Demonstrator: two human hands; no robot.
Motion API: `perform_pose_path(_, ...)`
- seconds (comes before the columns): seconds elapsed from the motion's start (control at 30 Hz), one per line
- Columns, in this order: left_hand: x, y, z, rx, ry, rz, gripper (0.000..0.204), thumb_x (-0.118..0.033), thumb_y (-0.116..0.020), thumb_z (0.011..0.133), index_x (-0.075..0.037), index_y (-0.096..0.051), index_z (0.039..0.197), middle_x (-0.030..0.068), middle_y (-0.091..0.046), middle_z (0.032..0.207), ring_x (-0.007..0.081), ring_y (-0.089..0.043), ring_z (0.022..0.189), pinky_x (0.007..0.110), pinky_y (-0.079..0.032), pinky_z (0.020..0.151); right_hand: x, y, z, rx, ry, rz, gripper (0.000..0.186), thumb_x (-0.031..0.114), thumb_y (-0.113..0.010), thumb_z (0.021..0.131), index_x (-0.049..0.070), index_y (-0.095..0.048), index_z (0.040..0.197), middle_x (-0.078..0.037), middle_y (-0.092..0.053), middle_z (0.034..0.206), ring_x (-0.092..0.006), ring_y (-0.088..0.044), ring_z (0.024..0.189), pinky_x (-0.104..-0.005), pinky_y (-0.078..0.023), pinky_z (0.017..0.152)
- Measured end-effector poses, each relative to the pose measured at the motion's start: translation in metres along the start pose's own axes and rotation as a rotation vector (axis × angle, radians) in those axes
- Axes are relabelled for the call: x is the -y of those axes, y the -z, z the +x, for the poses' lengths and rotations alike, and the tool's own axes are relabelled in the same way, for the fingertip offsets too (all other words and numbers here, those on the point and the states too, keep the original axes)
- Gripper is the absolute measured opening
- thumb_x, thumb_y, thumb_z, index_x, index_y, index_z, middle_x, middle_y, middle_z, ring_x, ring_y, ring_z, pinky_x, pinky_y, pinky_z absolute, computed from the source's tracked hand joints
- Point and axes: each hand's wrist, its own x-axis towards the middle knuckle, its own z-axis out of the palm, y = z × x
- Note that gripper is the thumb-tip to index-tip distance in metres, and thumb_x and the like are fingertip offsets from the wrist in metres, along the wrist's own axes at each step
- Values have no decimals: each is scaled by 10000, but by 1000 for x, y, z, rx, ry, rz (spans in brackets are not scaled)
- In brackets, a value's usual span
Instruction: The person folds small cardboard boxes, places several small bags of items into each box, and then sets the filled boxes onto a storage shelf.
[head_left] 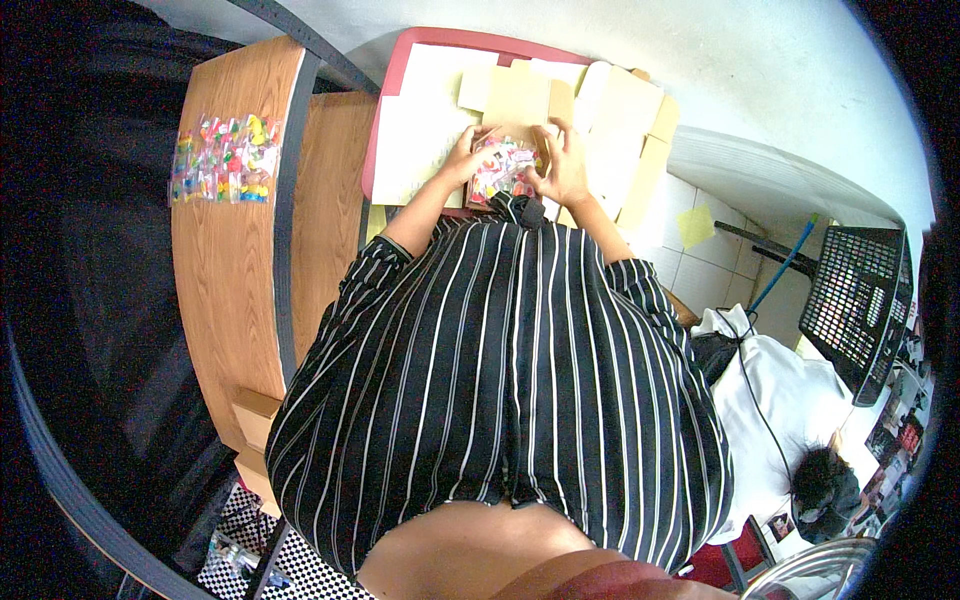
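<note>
A small cardboard box (pixel 515 98) stands with its flaps up on the table in front of me. Inside it lies a jumble of colourful small packets (pixel 510 165), mostly pink, white and red. My left hand (pixel 467 158) grips the box's left side, its thumb reaching over the packets. On the opposite side, my right hand (pixel 562 168) holds the right wall, with the thumb toward the contents and the fingers bent along the edge. The inner walls are partly hidden by my hands.
A red-rimmed table (pixel 380 150) carries white sheets and flattened cardboard boxes (pixel 625 125) at right. On the wooden shelf (pixel 230 270) to the left lie clear bags of colourful pieces (pixel 228 160). A black plastic basket (pixel 855 300) and white cloth (pixel 775 400) are at right.
</note>
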Motion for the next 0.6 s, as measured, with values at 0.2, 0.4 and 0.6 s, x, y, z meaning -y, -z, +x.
perform_pose_path(0.2, -8, -10, 4, -85, -64, -13, 397, -216, -471, 861, 20, -373, 1164, 122, -493, 1092, 172, -488, 1011, 280, -423, 842, -7, 1, -8, 275, 60, -227, 462, 298, -629, 642, 127, -526, 1058, -80, -479, 1078, -272, -389, 1086, -484, -292, 880)
perform_pose_path(0.4, 7, 9, 9, -35, -28, -140, 454, -285, -386, 868, 4, -349, 1216, 118, -453, 1163, 199, -452, 1063, 313, -349, 920, 0, -1, -7, 243, 29, -201, 463, 357, -652, 612, 117, -552, 995, -81, -496, 1032, -266, -409, 1053, -493, -289, 854)
perform_pose_path(0.6, 3, 4, 12, -27, -46, -183, 460, -275, -368, 859, 9, -336, 1220, 120, -444, 1166, 202, -444, 1068, 321, -334, 934, 14, -9, 16, 273, 47, -142, 529, 382, -672, 593, 118, -551, 1035, -78, -502, 1010, -278, -422, 1036, -495, -320, 850)
